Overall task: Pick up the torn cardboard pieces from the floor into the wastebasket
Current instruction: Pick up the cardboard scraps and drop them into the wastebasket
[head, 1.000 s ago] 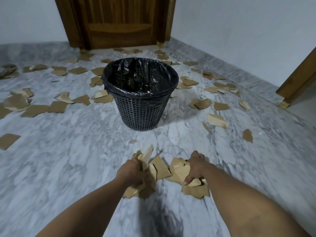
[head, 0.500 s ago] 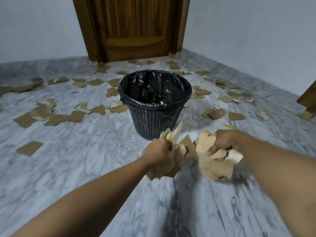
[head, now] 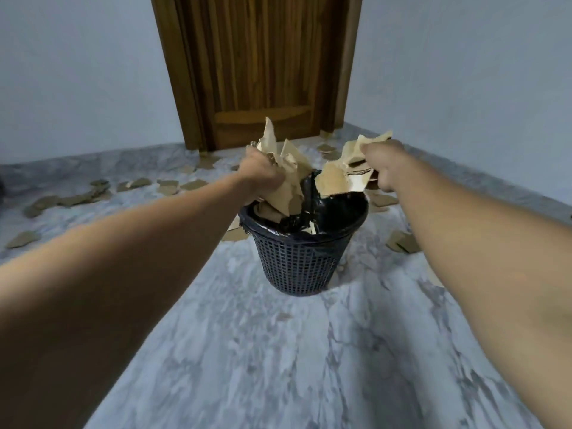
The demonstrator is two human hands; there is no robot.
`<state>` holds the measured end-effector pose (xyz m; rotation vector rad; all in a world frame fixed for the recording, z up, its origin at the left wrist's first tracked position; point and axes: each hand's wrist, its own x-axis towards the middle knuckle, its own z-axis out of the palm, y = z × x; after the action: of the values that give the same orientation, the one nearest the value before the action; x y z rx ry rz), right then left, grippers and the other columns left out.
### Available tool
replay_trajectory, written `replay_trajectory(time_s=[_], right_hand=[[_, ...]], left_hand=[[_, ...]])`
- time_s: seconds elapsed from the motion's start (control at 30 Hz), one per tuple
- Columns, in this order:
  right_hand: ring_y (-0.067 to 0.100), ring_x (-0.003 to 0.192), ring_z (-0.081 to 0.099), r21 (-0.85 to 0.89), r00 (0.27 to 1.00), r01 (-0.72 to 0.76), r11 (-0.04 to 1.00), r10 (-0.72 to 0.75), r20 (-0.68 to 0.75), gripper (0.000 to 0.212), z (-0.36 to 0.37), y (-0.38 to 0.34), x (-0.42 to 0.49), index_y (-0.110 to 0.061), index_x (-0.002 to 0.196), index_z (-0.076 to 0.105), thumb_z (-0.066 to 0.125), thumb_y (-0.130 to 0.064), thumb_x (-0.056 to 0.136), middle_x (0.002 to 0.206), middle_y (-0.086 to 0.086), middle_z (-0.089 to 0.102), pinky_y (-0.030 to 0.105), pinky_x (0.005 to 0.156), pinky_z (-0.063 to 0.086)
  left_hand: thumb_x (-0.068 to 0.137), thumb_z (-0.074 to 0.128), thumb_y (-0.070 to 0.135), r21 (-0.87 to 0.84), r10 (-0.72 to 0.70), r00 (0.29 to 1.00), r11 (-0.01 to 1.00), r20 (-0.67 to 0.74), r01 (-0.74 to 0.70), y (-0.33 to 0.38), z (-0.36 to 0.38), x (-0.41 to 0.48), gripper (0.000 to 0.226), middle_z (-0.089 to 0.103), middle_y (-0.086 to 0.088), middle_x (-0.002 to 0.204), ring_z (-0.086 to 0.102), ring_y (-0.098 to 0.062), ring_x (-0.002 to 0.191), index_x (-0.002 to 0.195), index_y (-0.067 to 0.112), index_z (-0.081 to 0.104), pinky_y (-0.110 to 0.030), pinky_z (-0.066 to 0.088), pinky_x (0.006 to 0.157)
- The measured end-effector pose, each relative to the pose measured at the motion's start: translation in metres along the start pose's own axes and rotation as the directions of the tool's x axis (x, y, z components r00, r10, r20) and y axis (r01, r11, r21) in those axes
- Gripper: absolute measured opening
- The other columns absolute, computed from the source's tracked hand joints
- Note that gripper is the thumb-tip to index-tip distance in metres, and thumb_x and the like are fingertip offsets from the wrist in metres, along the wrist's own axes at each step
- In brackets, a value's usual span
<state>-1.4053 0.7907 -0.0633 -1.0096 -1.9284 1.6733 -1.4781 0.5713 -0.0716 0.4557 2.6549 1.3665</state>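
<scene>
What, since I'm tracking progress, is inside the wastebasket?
The wastebasket shows a black liner and cardboard near its left rim. Its bottom is hidden, partly by the bundles that the left hand and right hand grip.

Dim, cool, even light. Everything is slightly soft; the forearms (head: 123,274), nearer than the hands (head: 263,178), go dark and blurred. Beyond the hands, wall (head: 77,72) and door (head: 263,72) lean and bow.

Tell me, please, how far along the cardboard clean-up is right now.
Partway. The floor nearest the camera shows no pieces. The left hand and right hand each grip a bunch of cardboard over the wastebasket, not yet released. Many scattered pieces lie on the floor left, right and by the door.
</scene>
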Motion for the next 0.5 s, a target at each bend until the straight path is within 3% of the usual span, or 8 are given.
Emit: replay_trajectory(time_s=[0.07,0.13,0.2,0.27,0.4,0.5], right_hand=[[0.030,0.096,0.066,0.040,0.999,-0.033,0.999,0.033,-0.009,0.044,0.018,0.004,0.003,-0.018,0.123,0.052,0.062,-0.031,0.083,0.118,0.008,0.065,0.048,0.087,0.055],[0.032,0.116,0.058,0.016,0.995,-0.064,0.998,0.062,0.082,0.057,0.029,0.005,0.000,-0.020,0.138,0.044,0.059,-0.045,0.090,0.136,0.007,0.054,0.052,0.094,0.052],[0.038,0.134,0.044,-0.070,0.970,-0.105,0.992,0.118,0.214,0.076,0.030,0.006,-0.009,-0.022,0.151,0.030,0.052,-0.062,0.090,0.152,0.012,0.037,0.054,0.101,0.048],[0.038,0.128,0.050,-0.184,0.974,-0.068,0.981,0.105,0.199,0.079,0.023,0.014,-0.008,-0.019,0.152,0.028,0.049,-0.063,0.091,0.150,0.021,0.038,0.046,0.100,0.051],[0.025,0.100,0.059,-0.310,0.993,-0.050,0.949,0.080,0.085,0.053,0.003,0.034,-0.002,-0.010,0.143,0.042,0.054,-0.037,0.099,0.129,0.013,0.055,0.037,0.094,0.054],[0.018,0.079,0.056,-0.391,0.994,-0.063,0.918,0.094,0.061,0.053,-0.019,0.046,0.000,-0.009,0.143,0.042,0.057,-0.034,0.098,0.120,0.011,0.055,0.034,0.081,0.057]], left_hand=[[0.093,0.061,0.016,-0.166,-0.086,0.996,0.982,0.012,0.087,-0.014,0.005,0.011,0.071,0.054,-0.011,0.125,0.059,-0.023,0.093,0.148,0.008,0.017,-0.031,0.056,0.072],[0.095,0.059,0.017,-0.219,-0.099,0.993,0.969,0.066,0.111,-0.021,0.011,0.020,0.069,0.055,-0.017,0.125,0.064,-0.026,0.092,0.148,0.009,0.015,-0.037,0.060,0.069],[0.098,0.058,0.026,-0.184,-0.106,0.989,0.975,0.103,0.123,-0.025,0.018,0.025,0.079,0.048,-0.022,0.138,0.060,-0.033,0.112,0.152,0.009,0.003,-0.039,0.056,0.083],[0.098,0.056,0.038,-0.097,-0.130,0.988,0.986,0.088,0.138,-0.030,0.020,0.033,0.091,0.035,-0.025,0.151,0.045,-0.038,0.131,0.154,0.007,-0.008,-0.043,0.045,0.104],[0.090,0.063,0.049,0.187,-0.127,0.989,0.976,0.073,0.111,-0.049,0.016,0.043,0.081,0.054,-0.020,0.132,0.054,-0.037,0.118,0.147,0.003,0.028,-0.044,0.050,0.098],[0.085,0.066,0.053,0.467,0.079,0.996,0.880,0.044,-0.090,-0.053,0.020,0.035,0.061,0.062,-0.015,0.113,0.060,-0.034,0.104,0.126,0.010,0.051,-0.047,0.055,0.089]])
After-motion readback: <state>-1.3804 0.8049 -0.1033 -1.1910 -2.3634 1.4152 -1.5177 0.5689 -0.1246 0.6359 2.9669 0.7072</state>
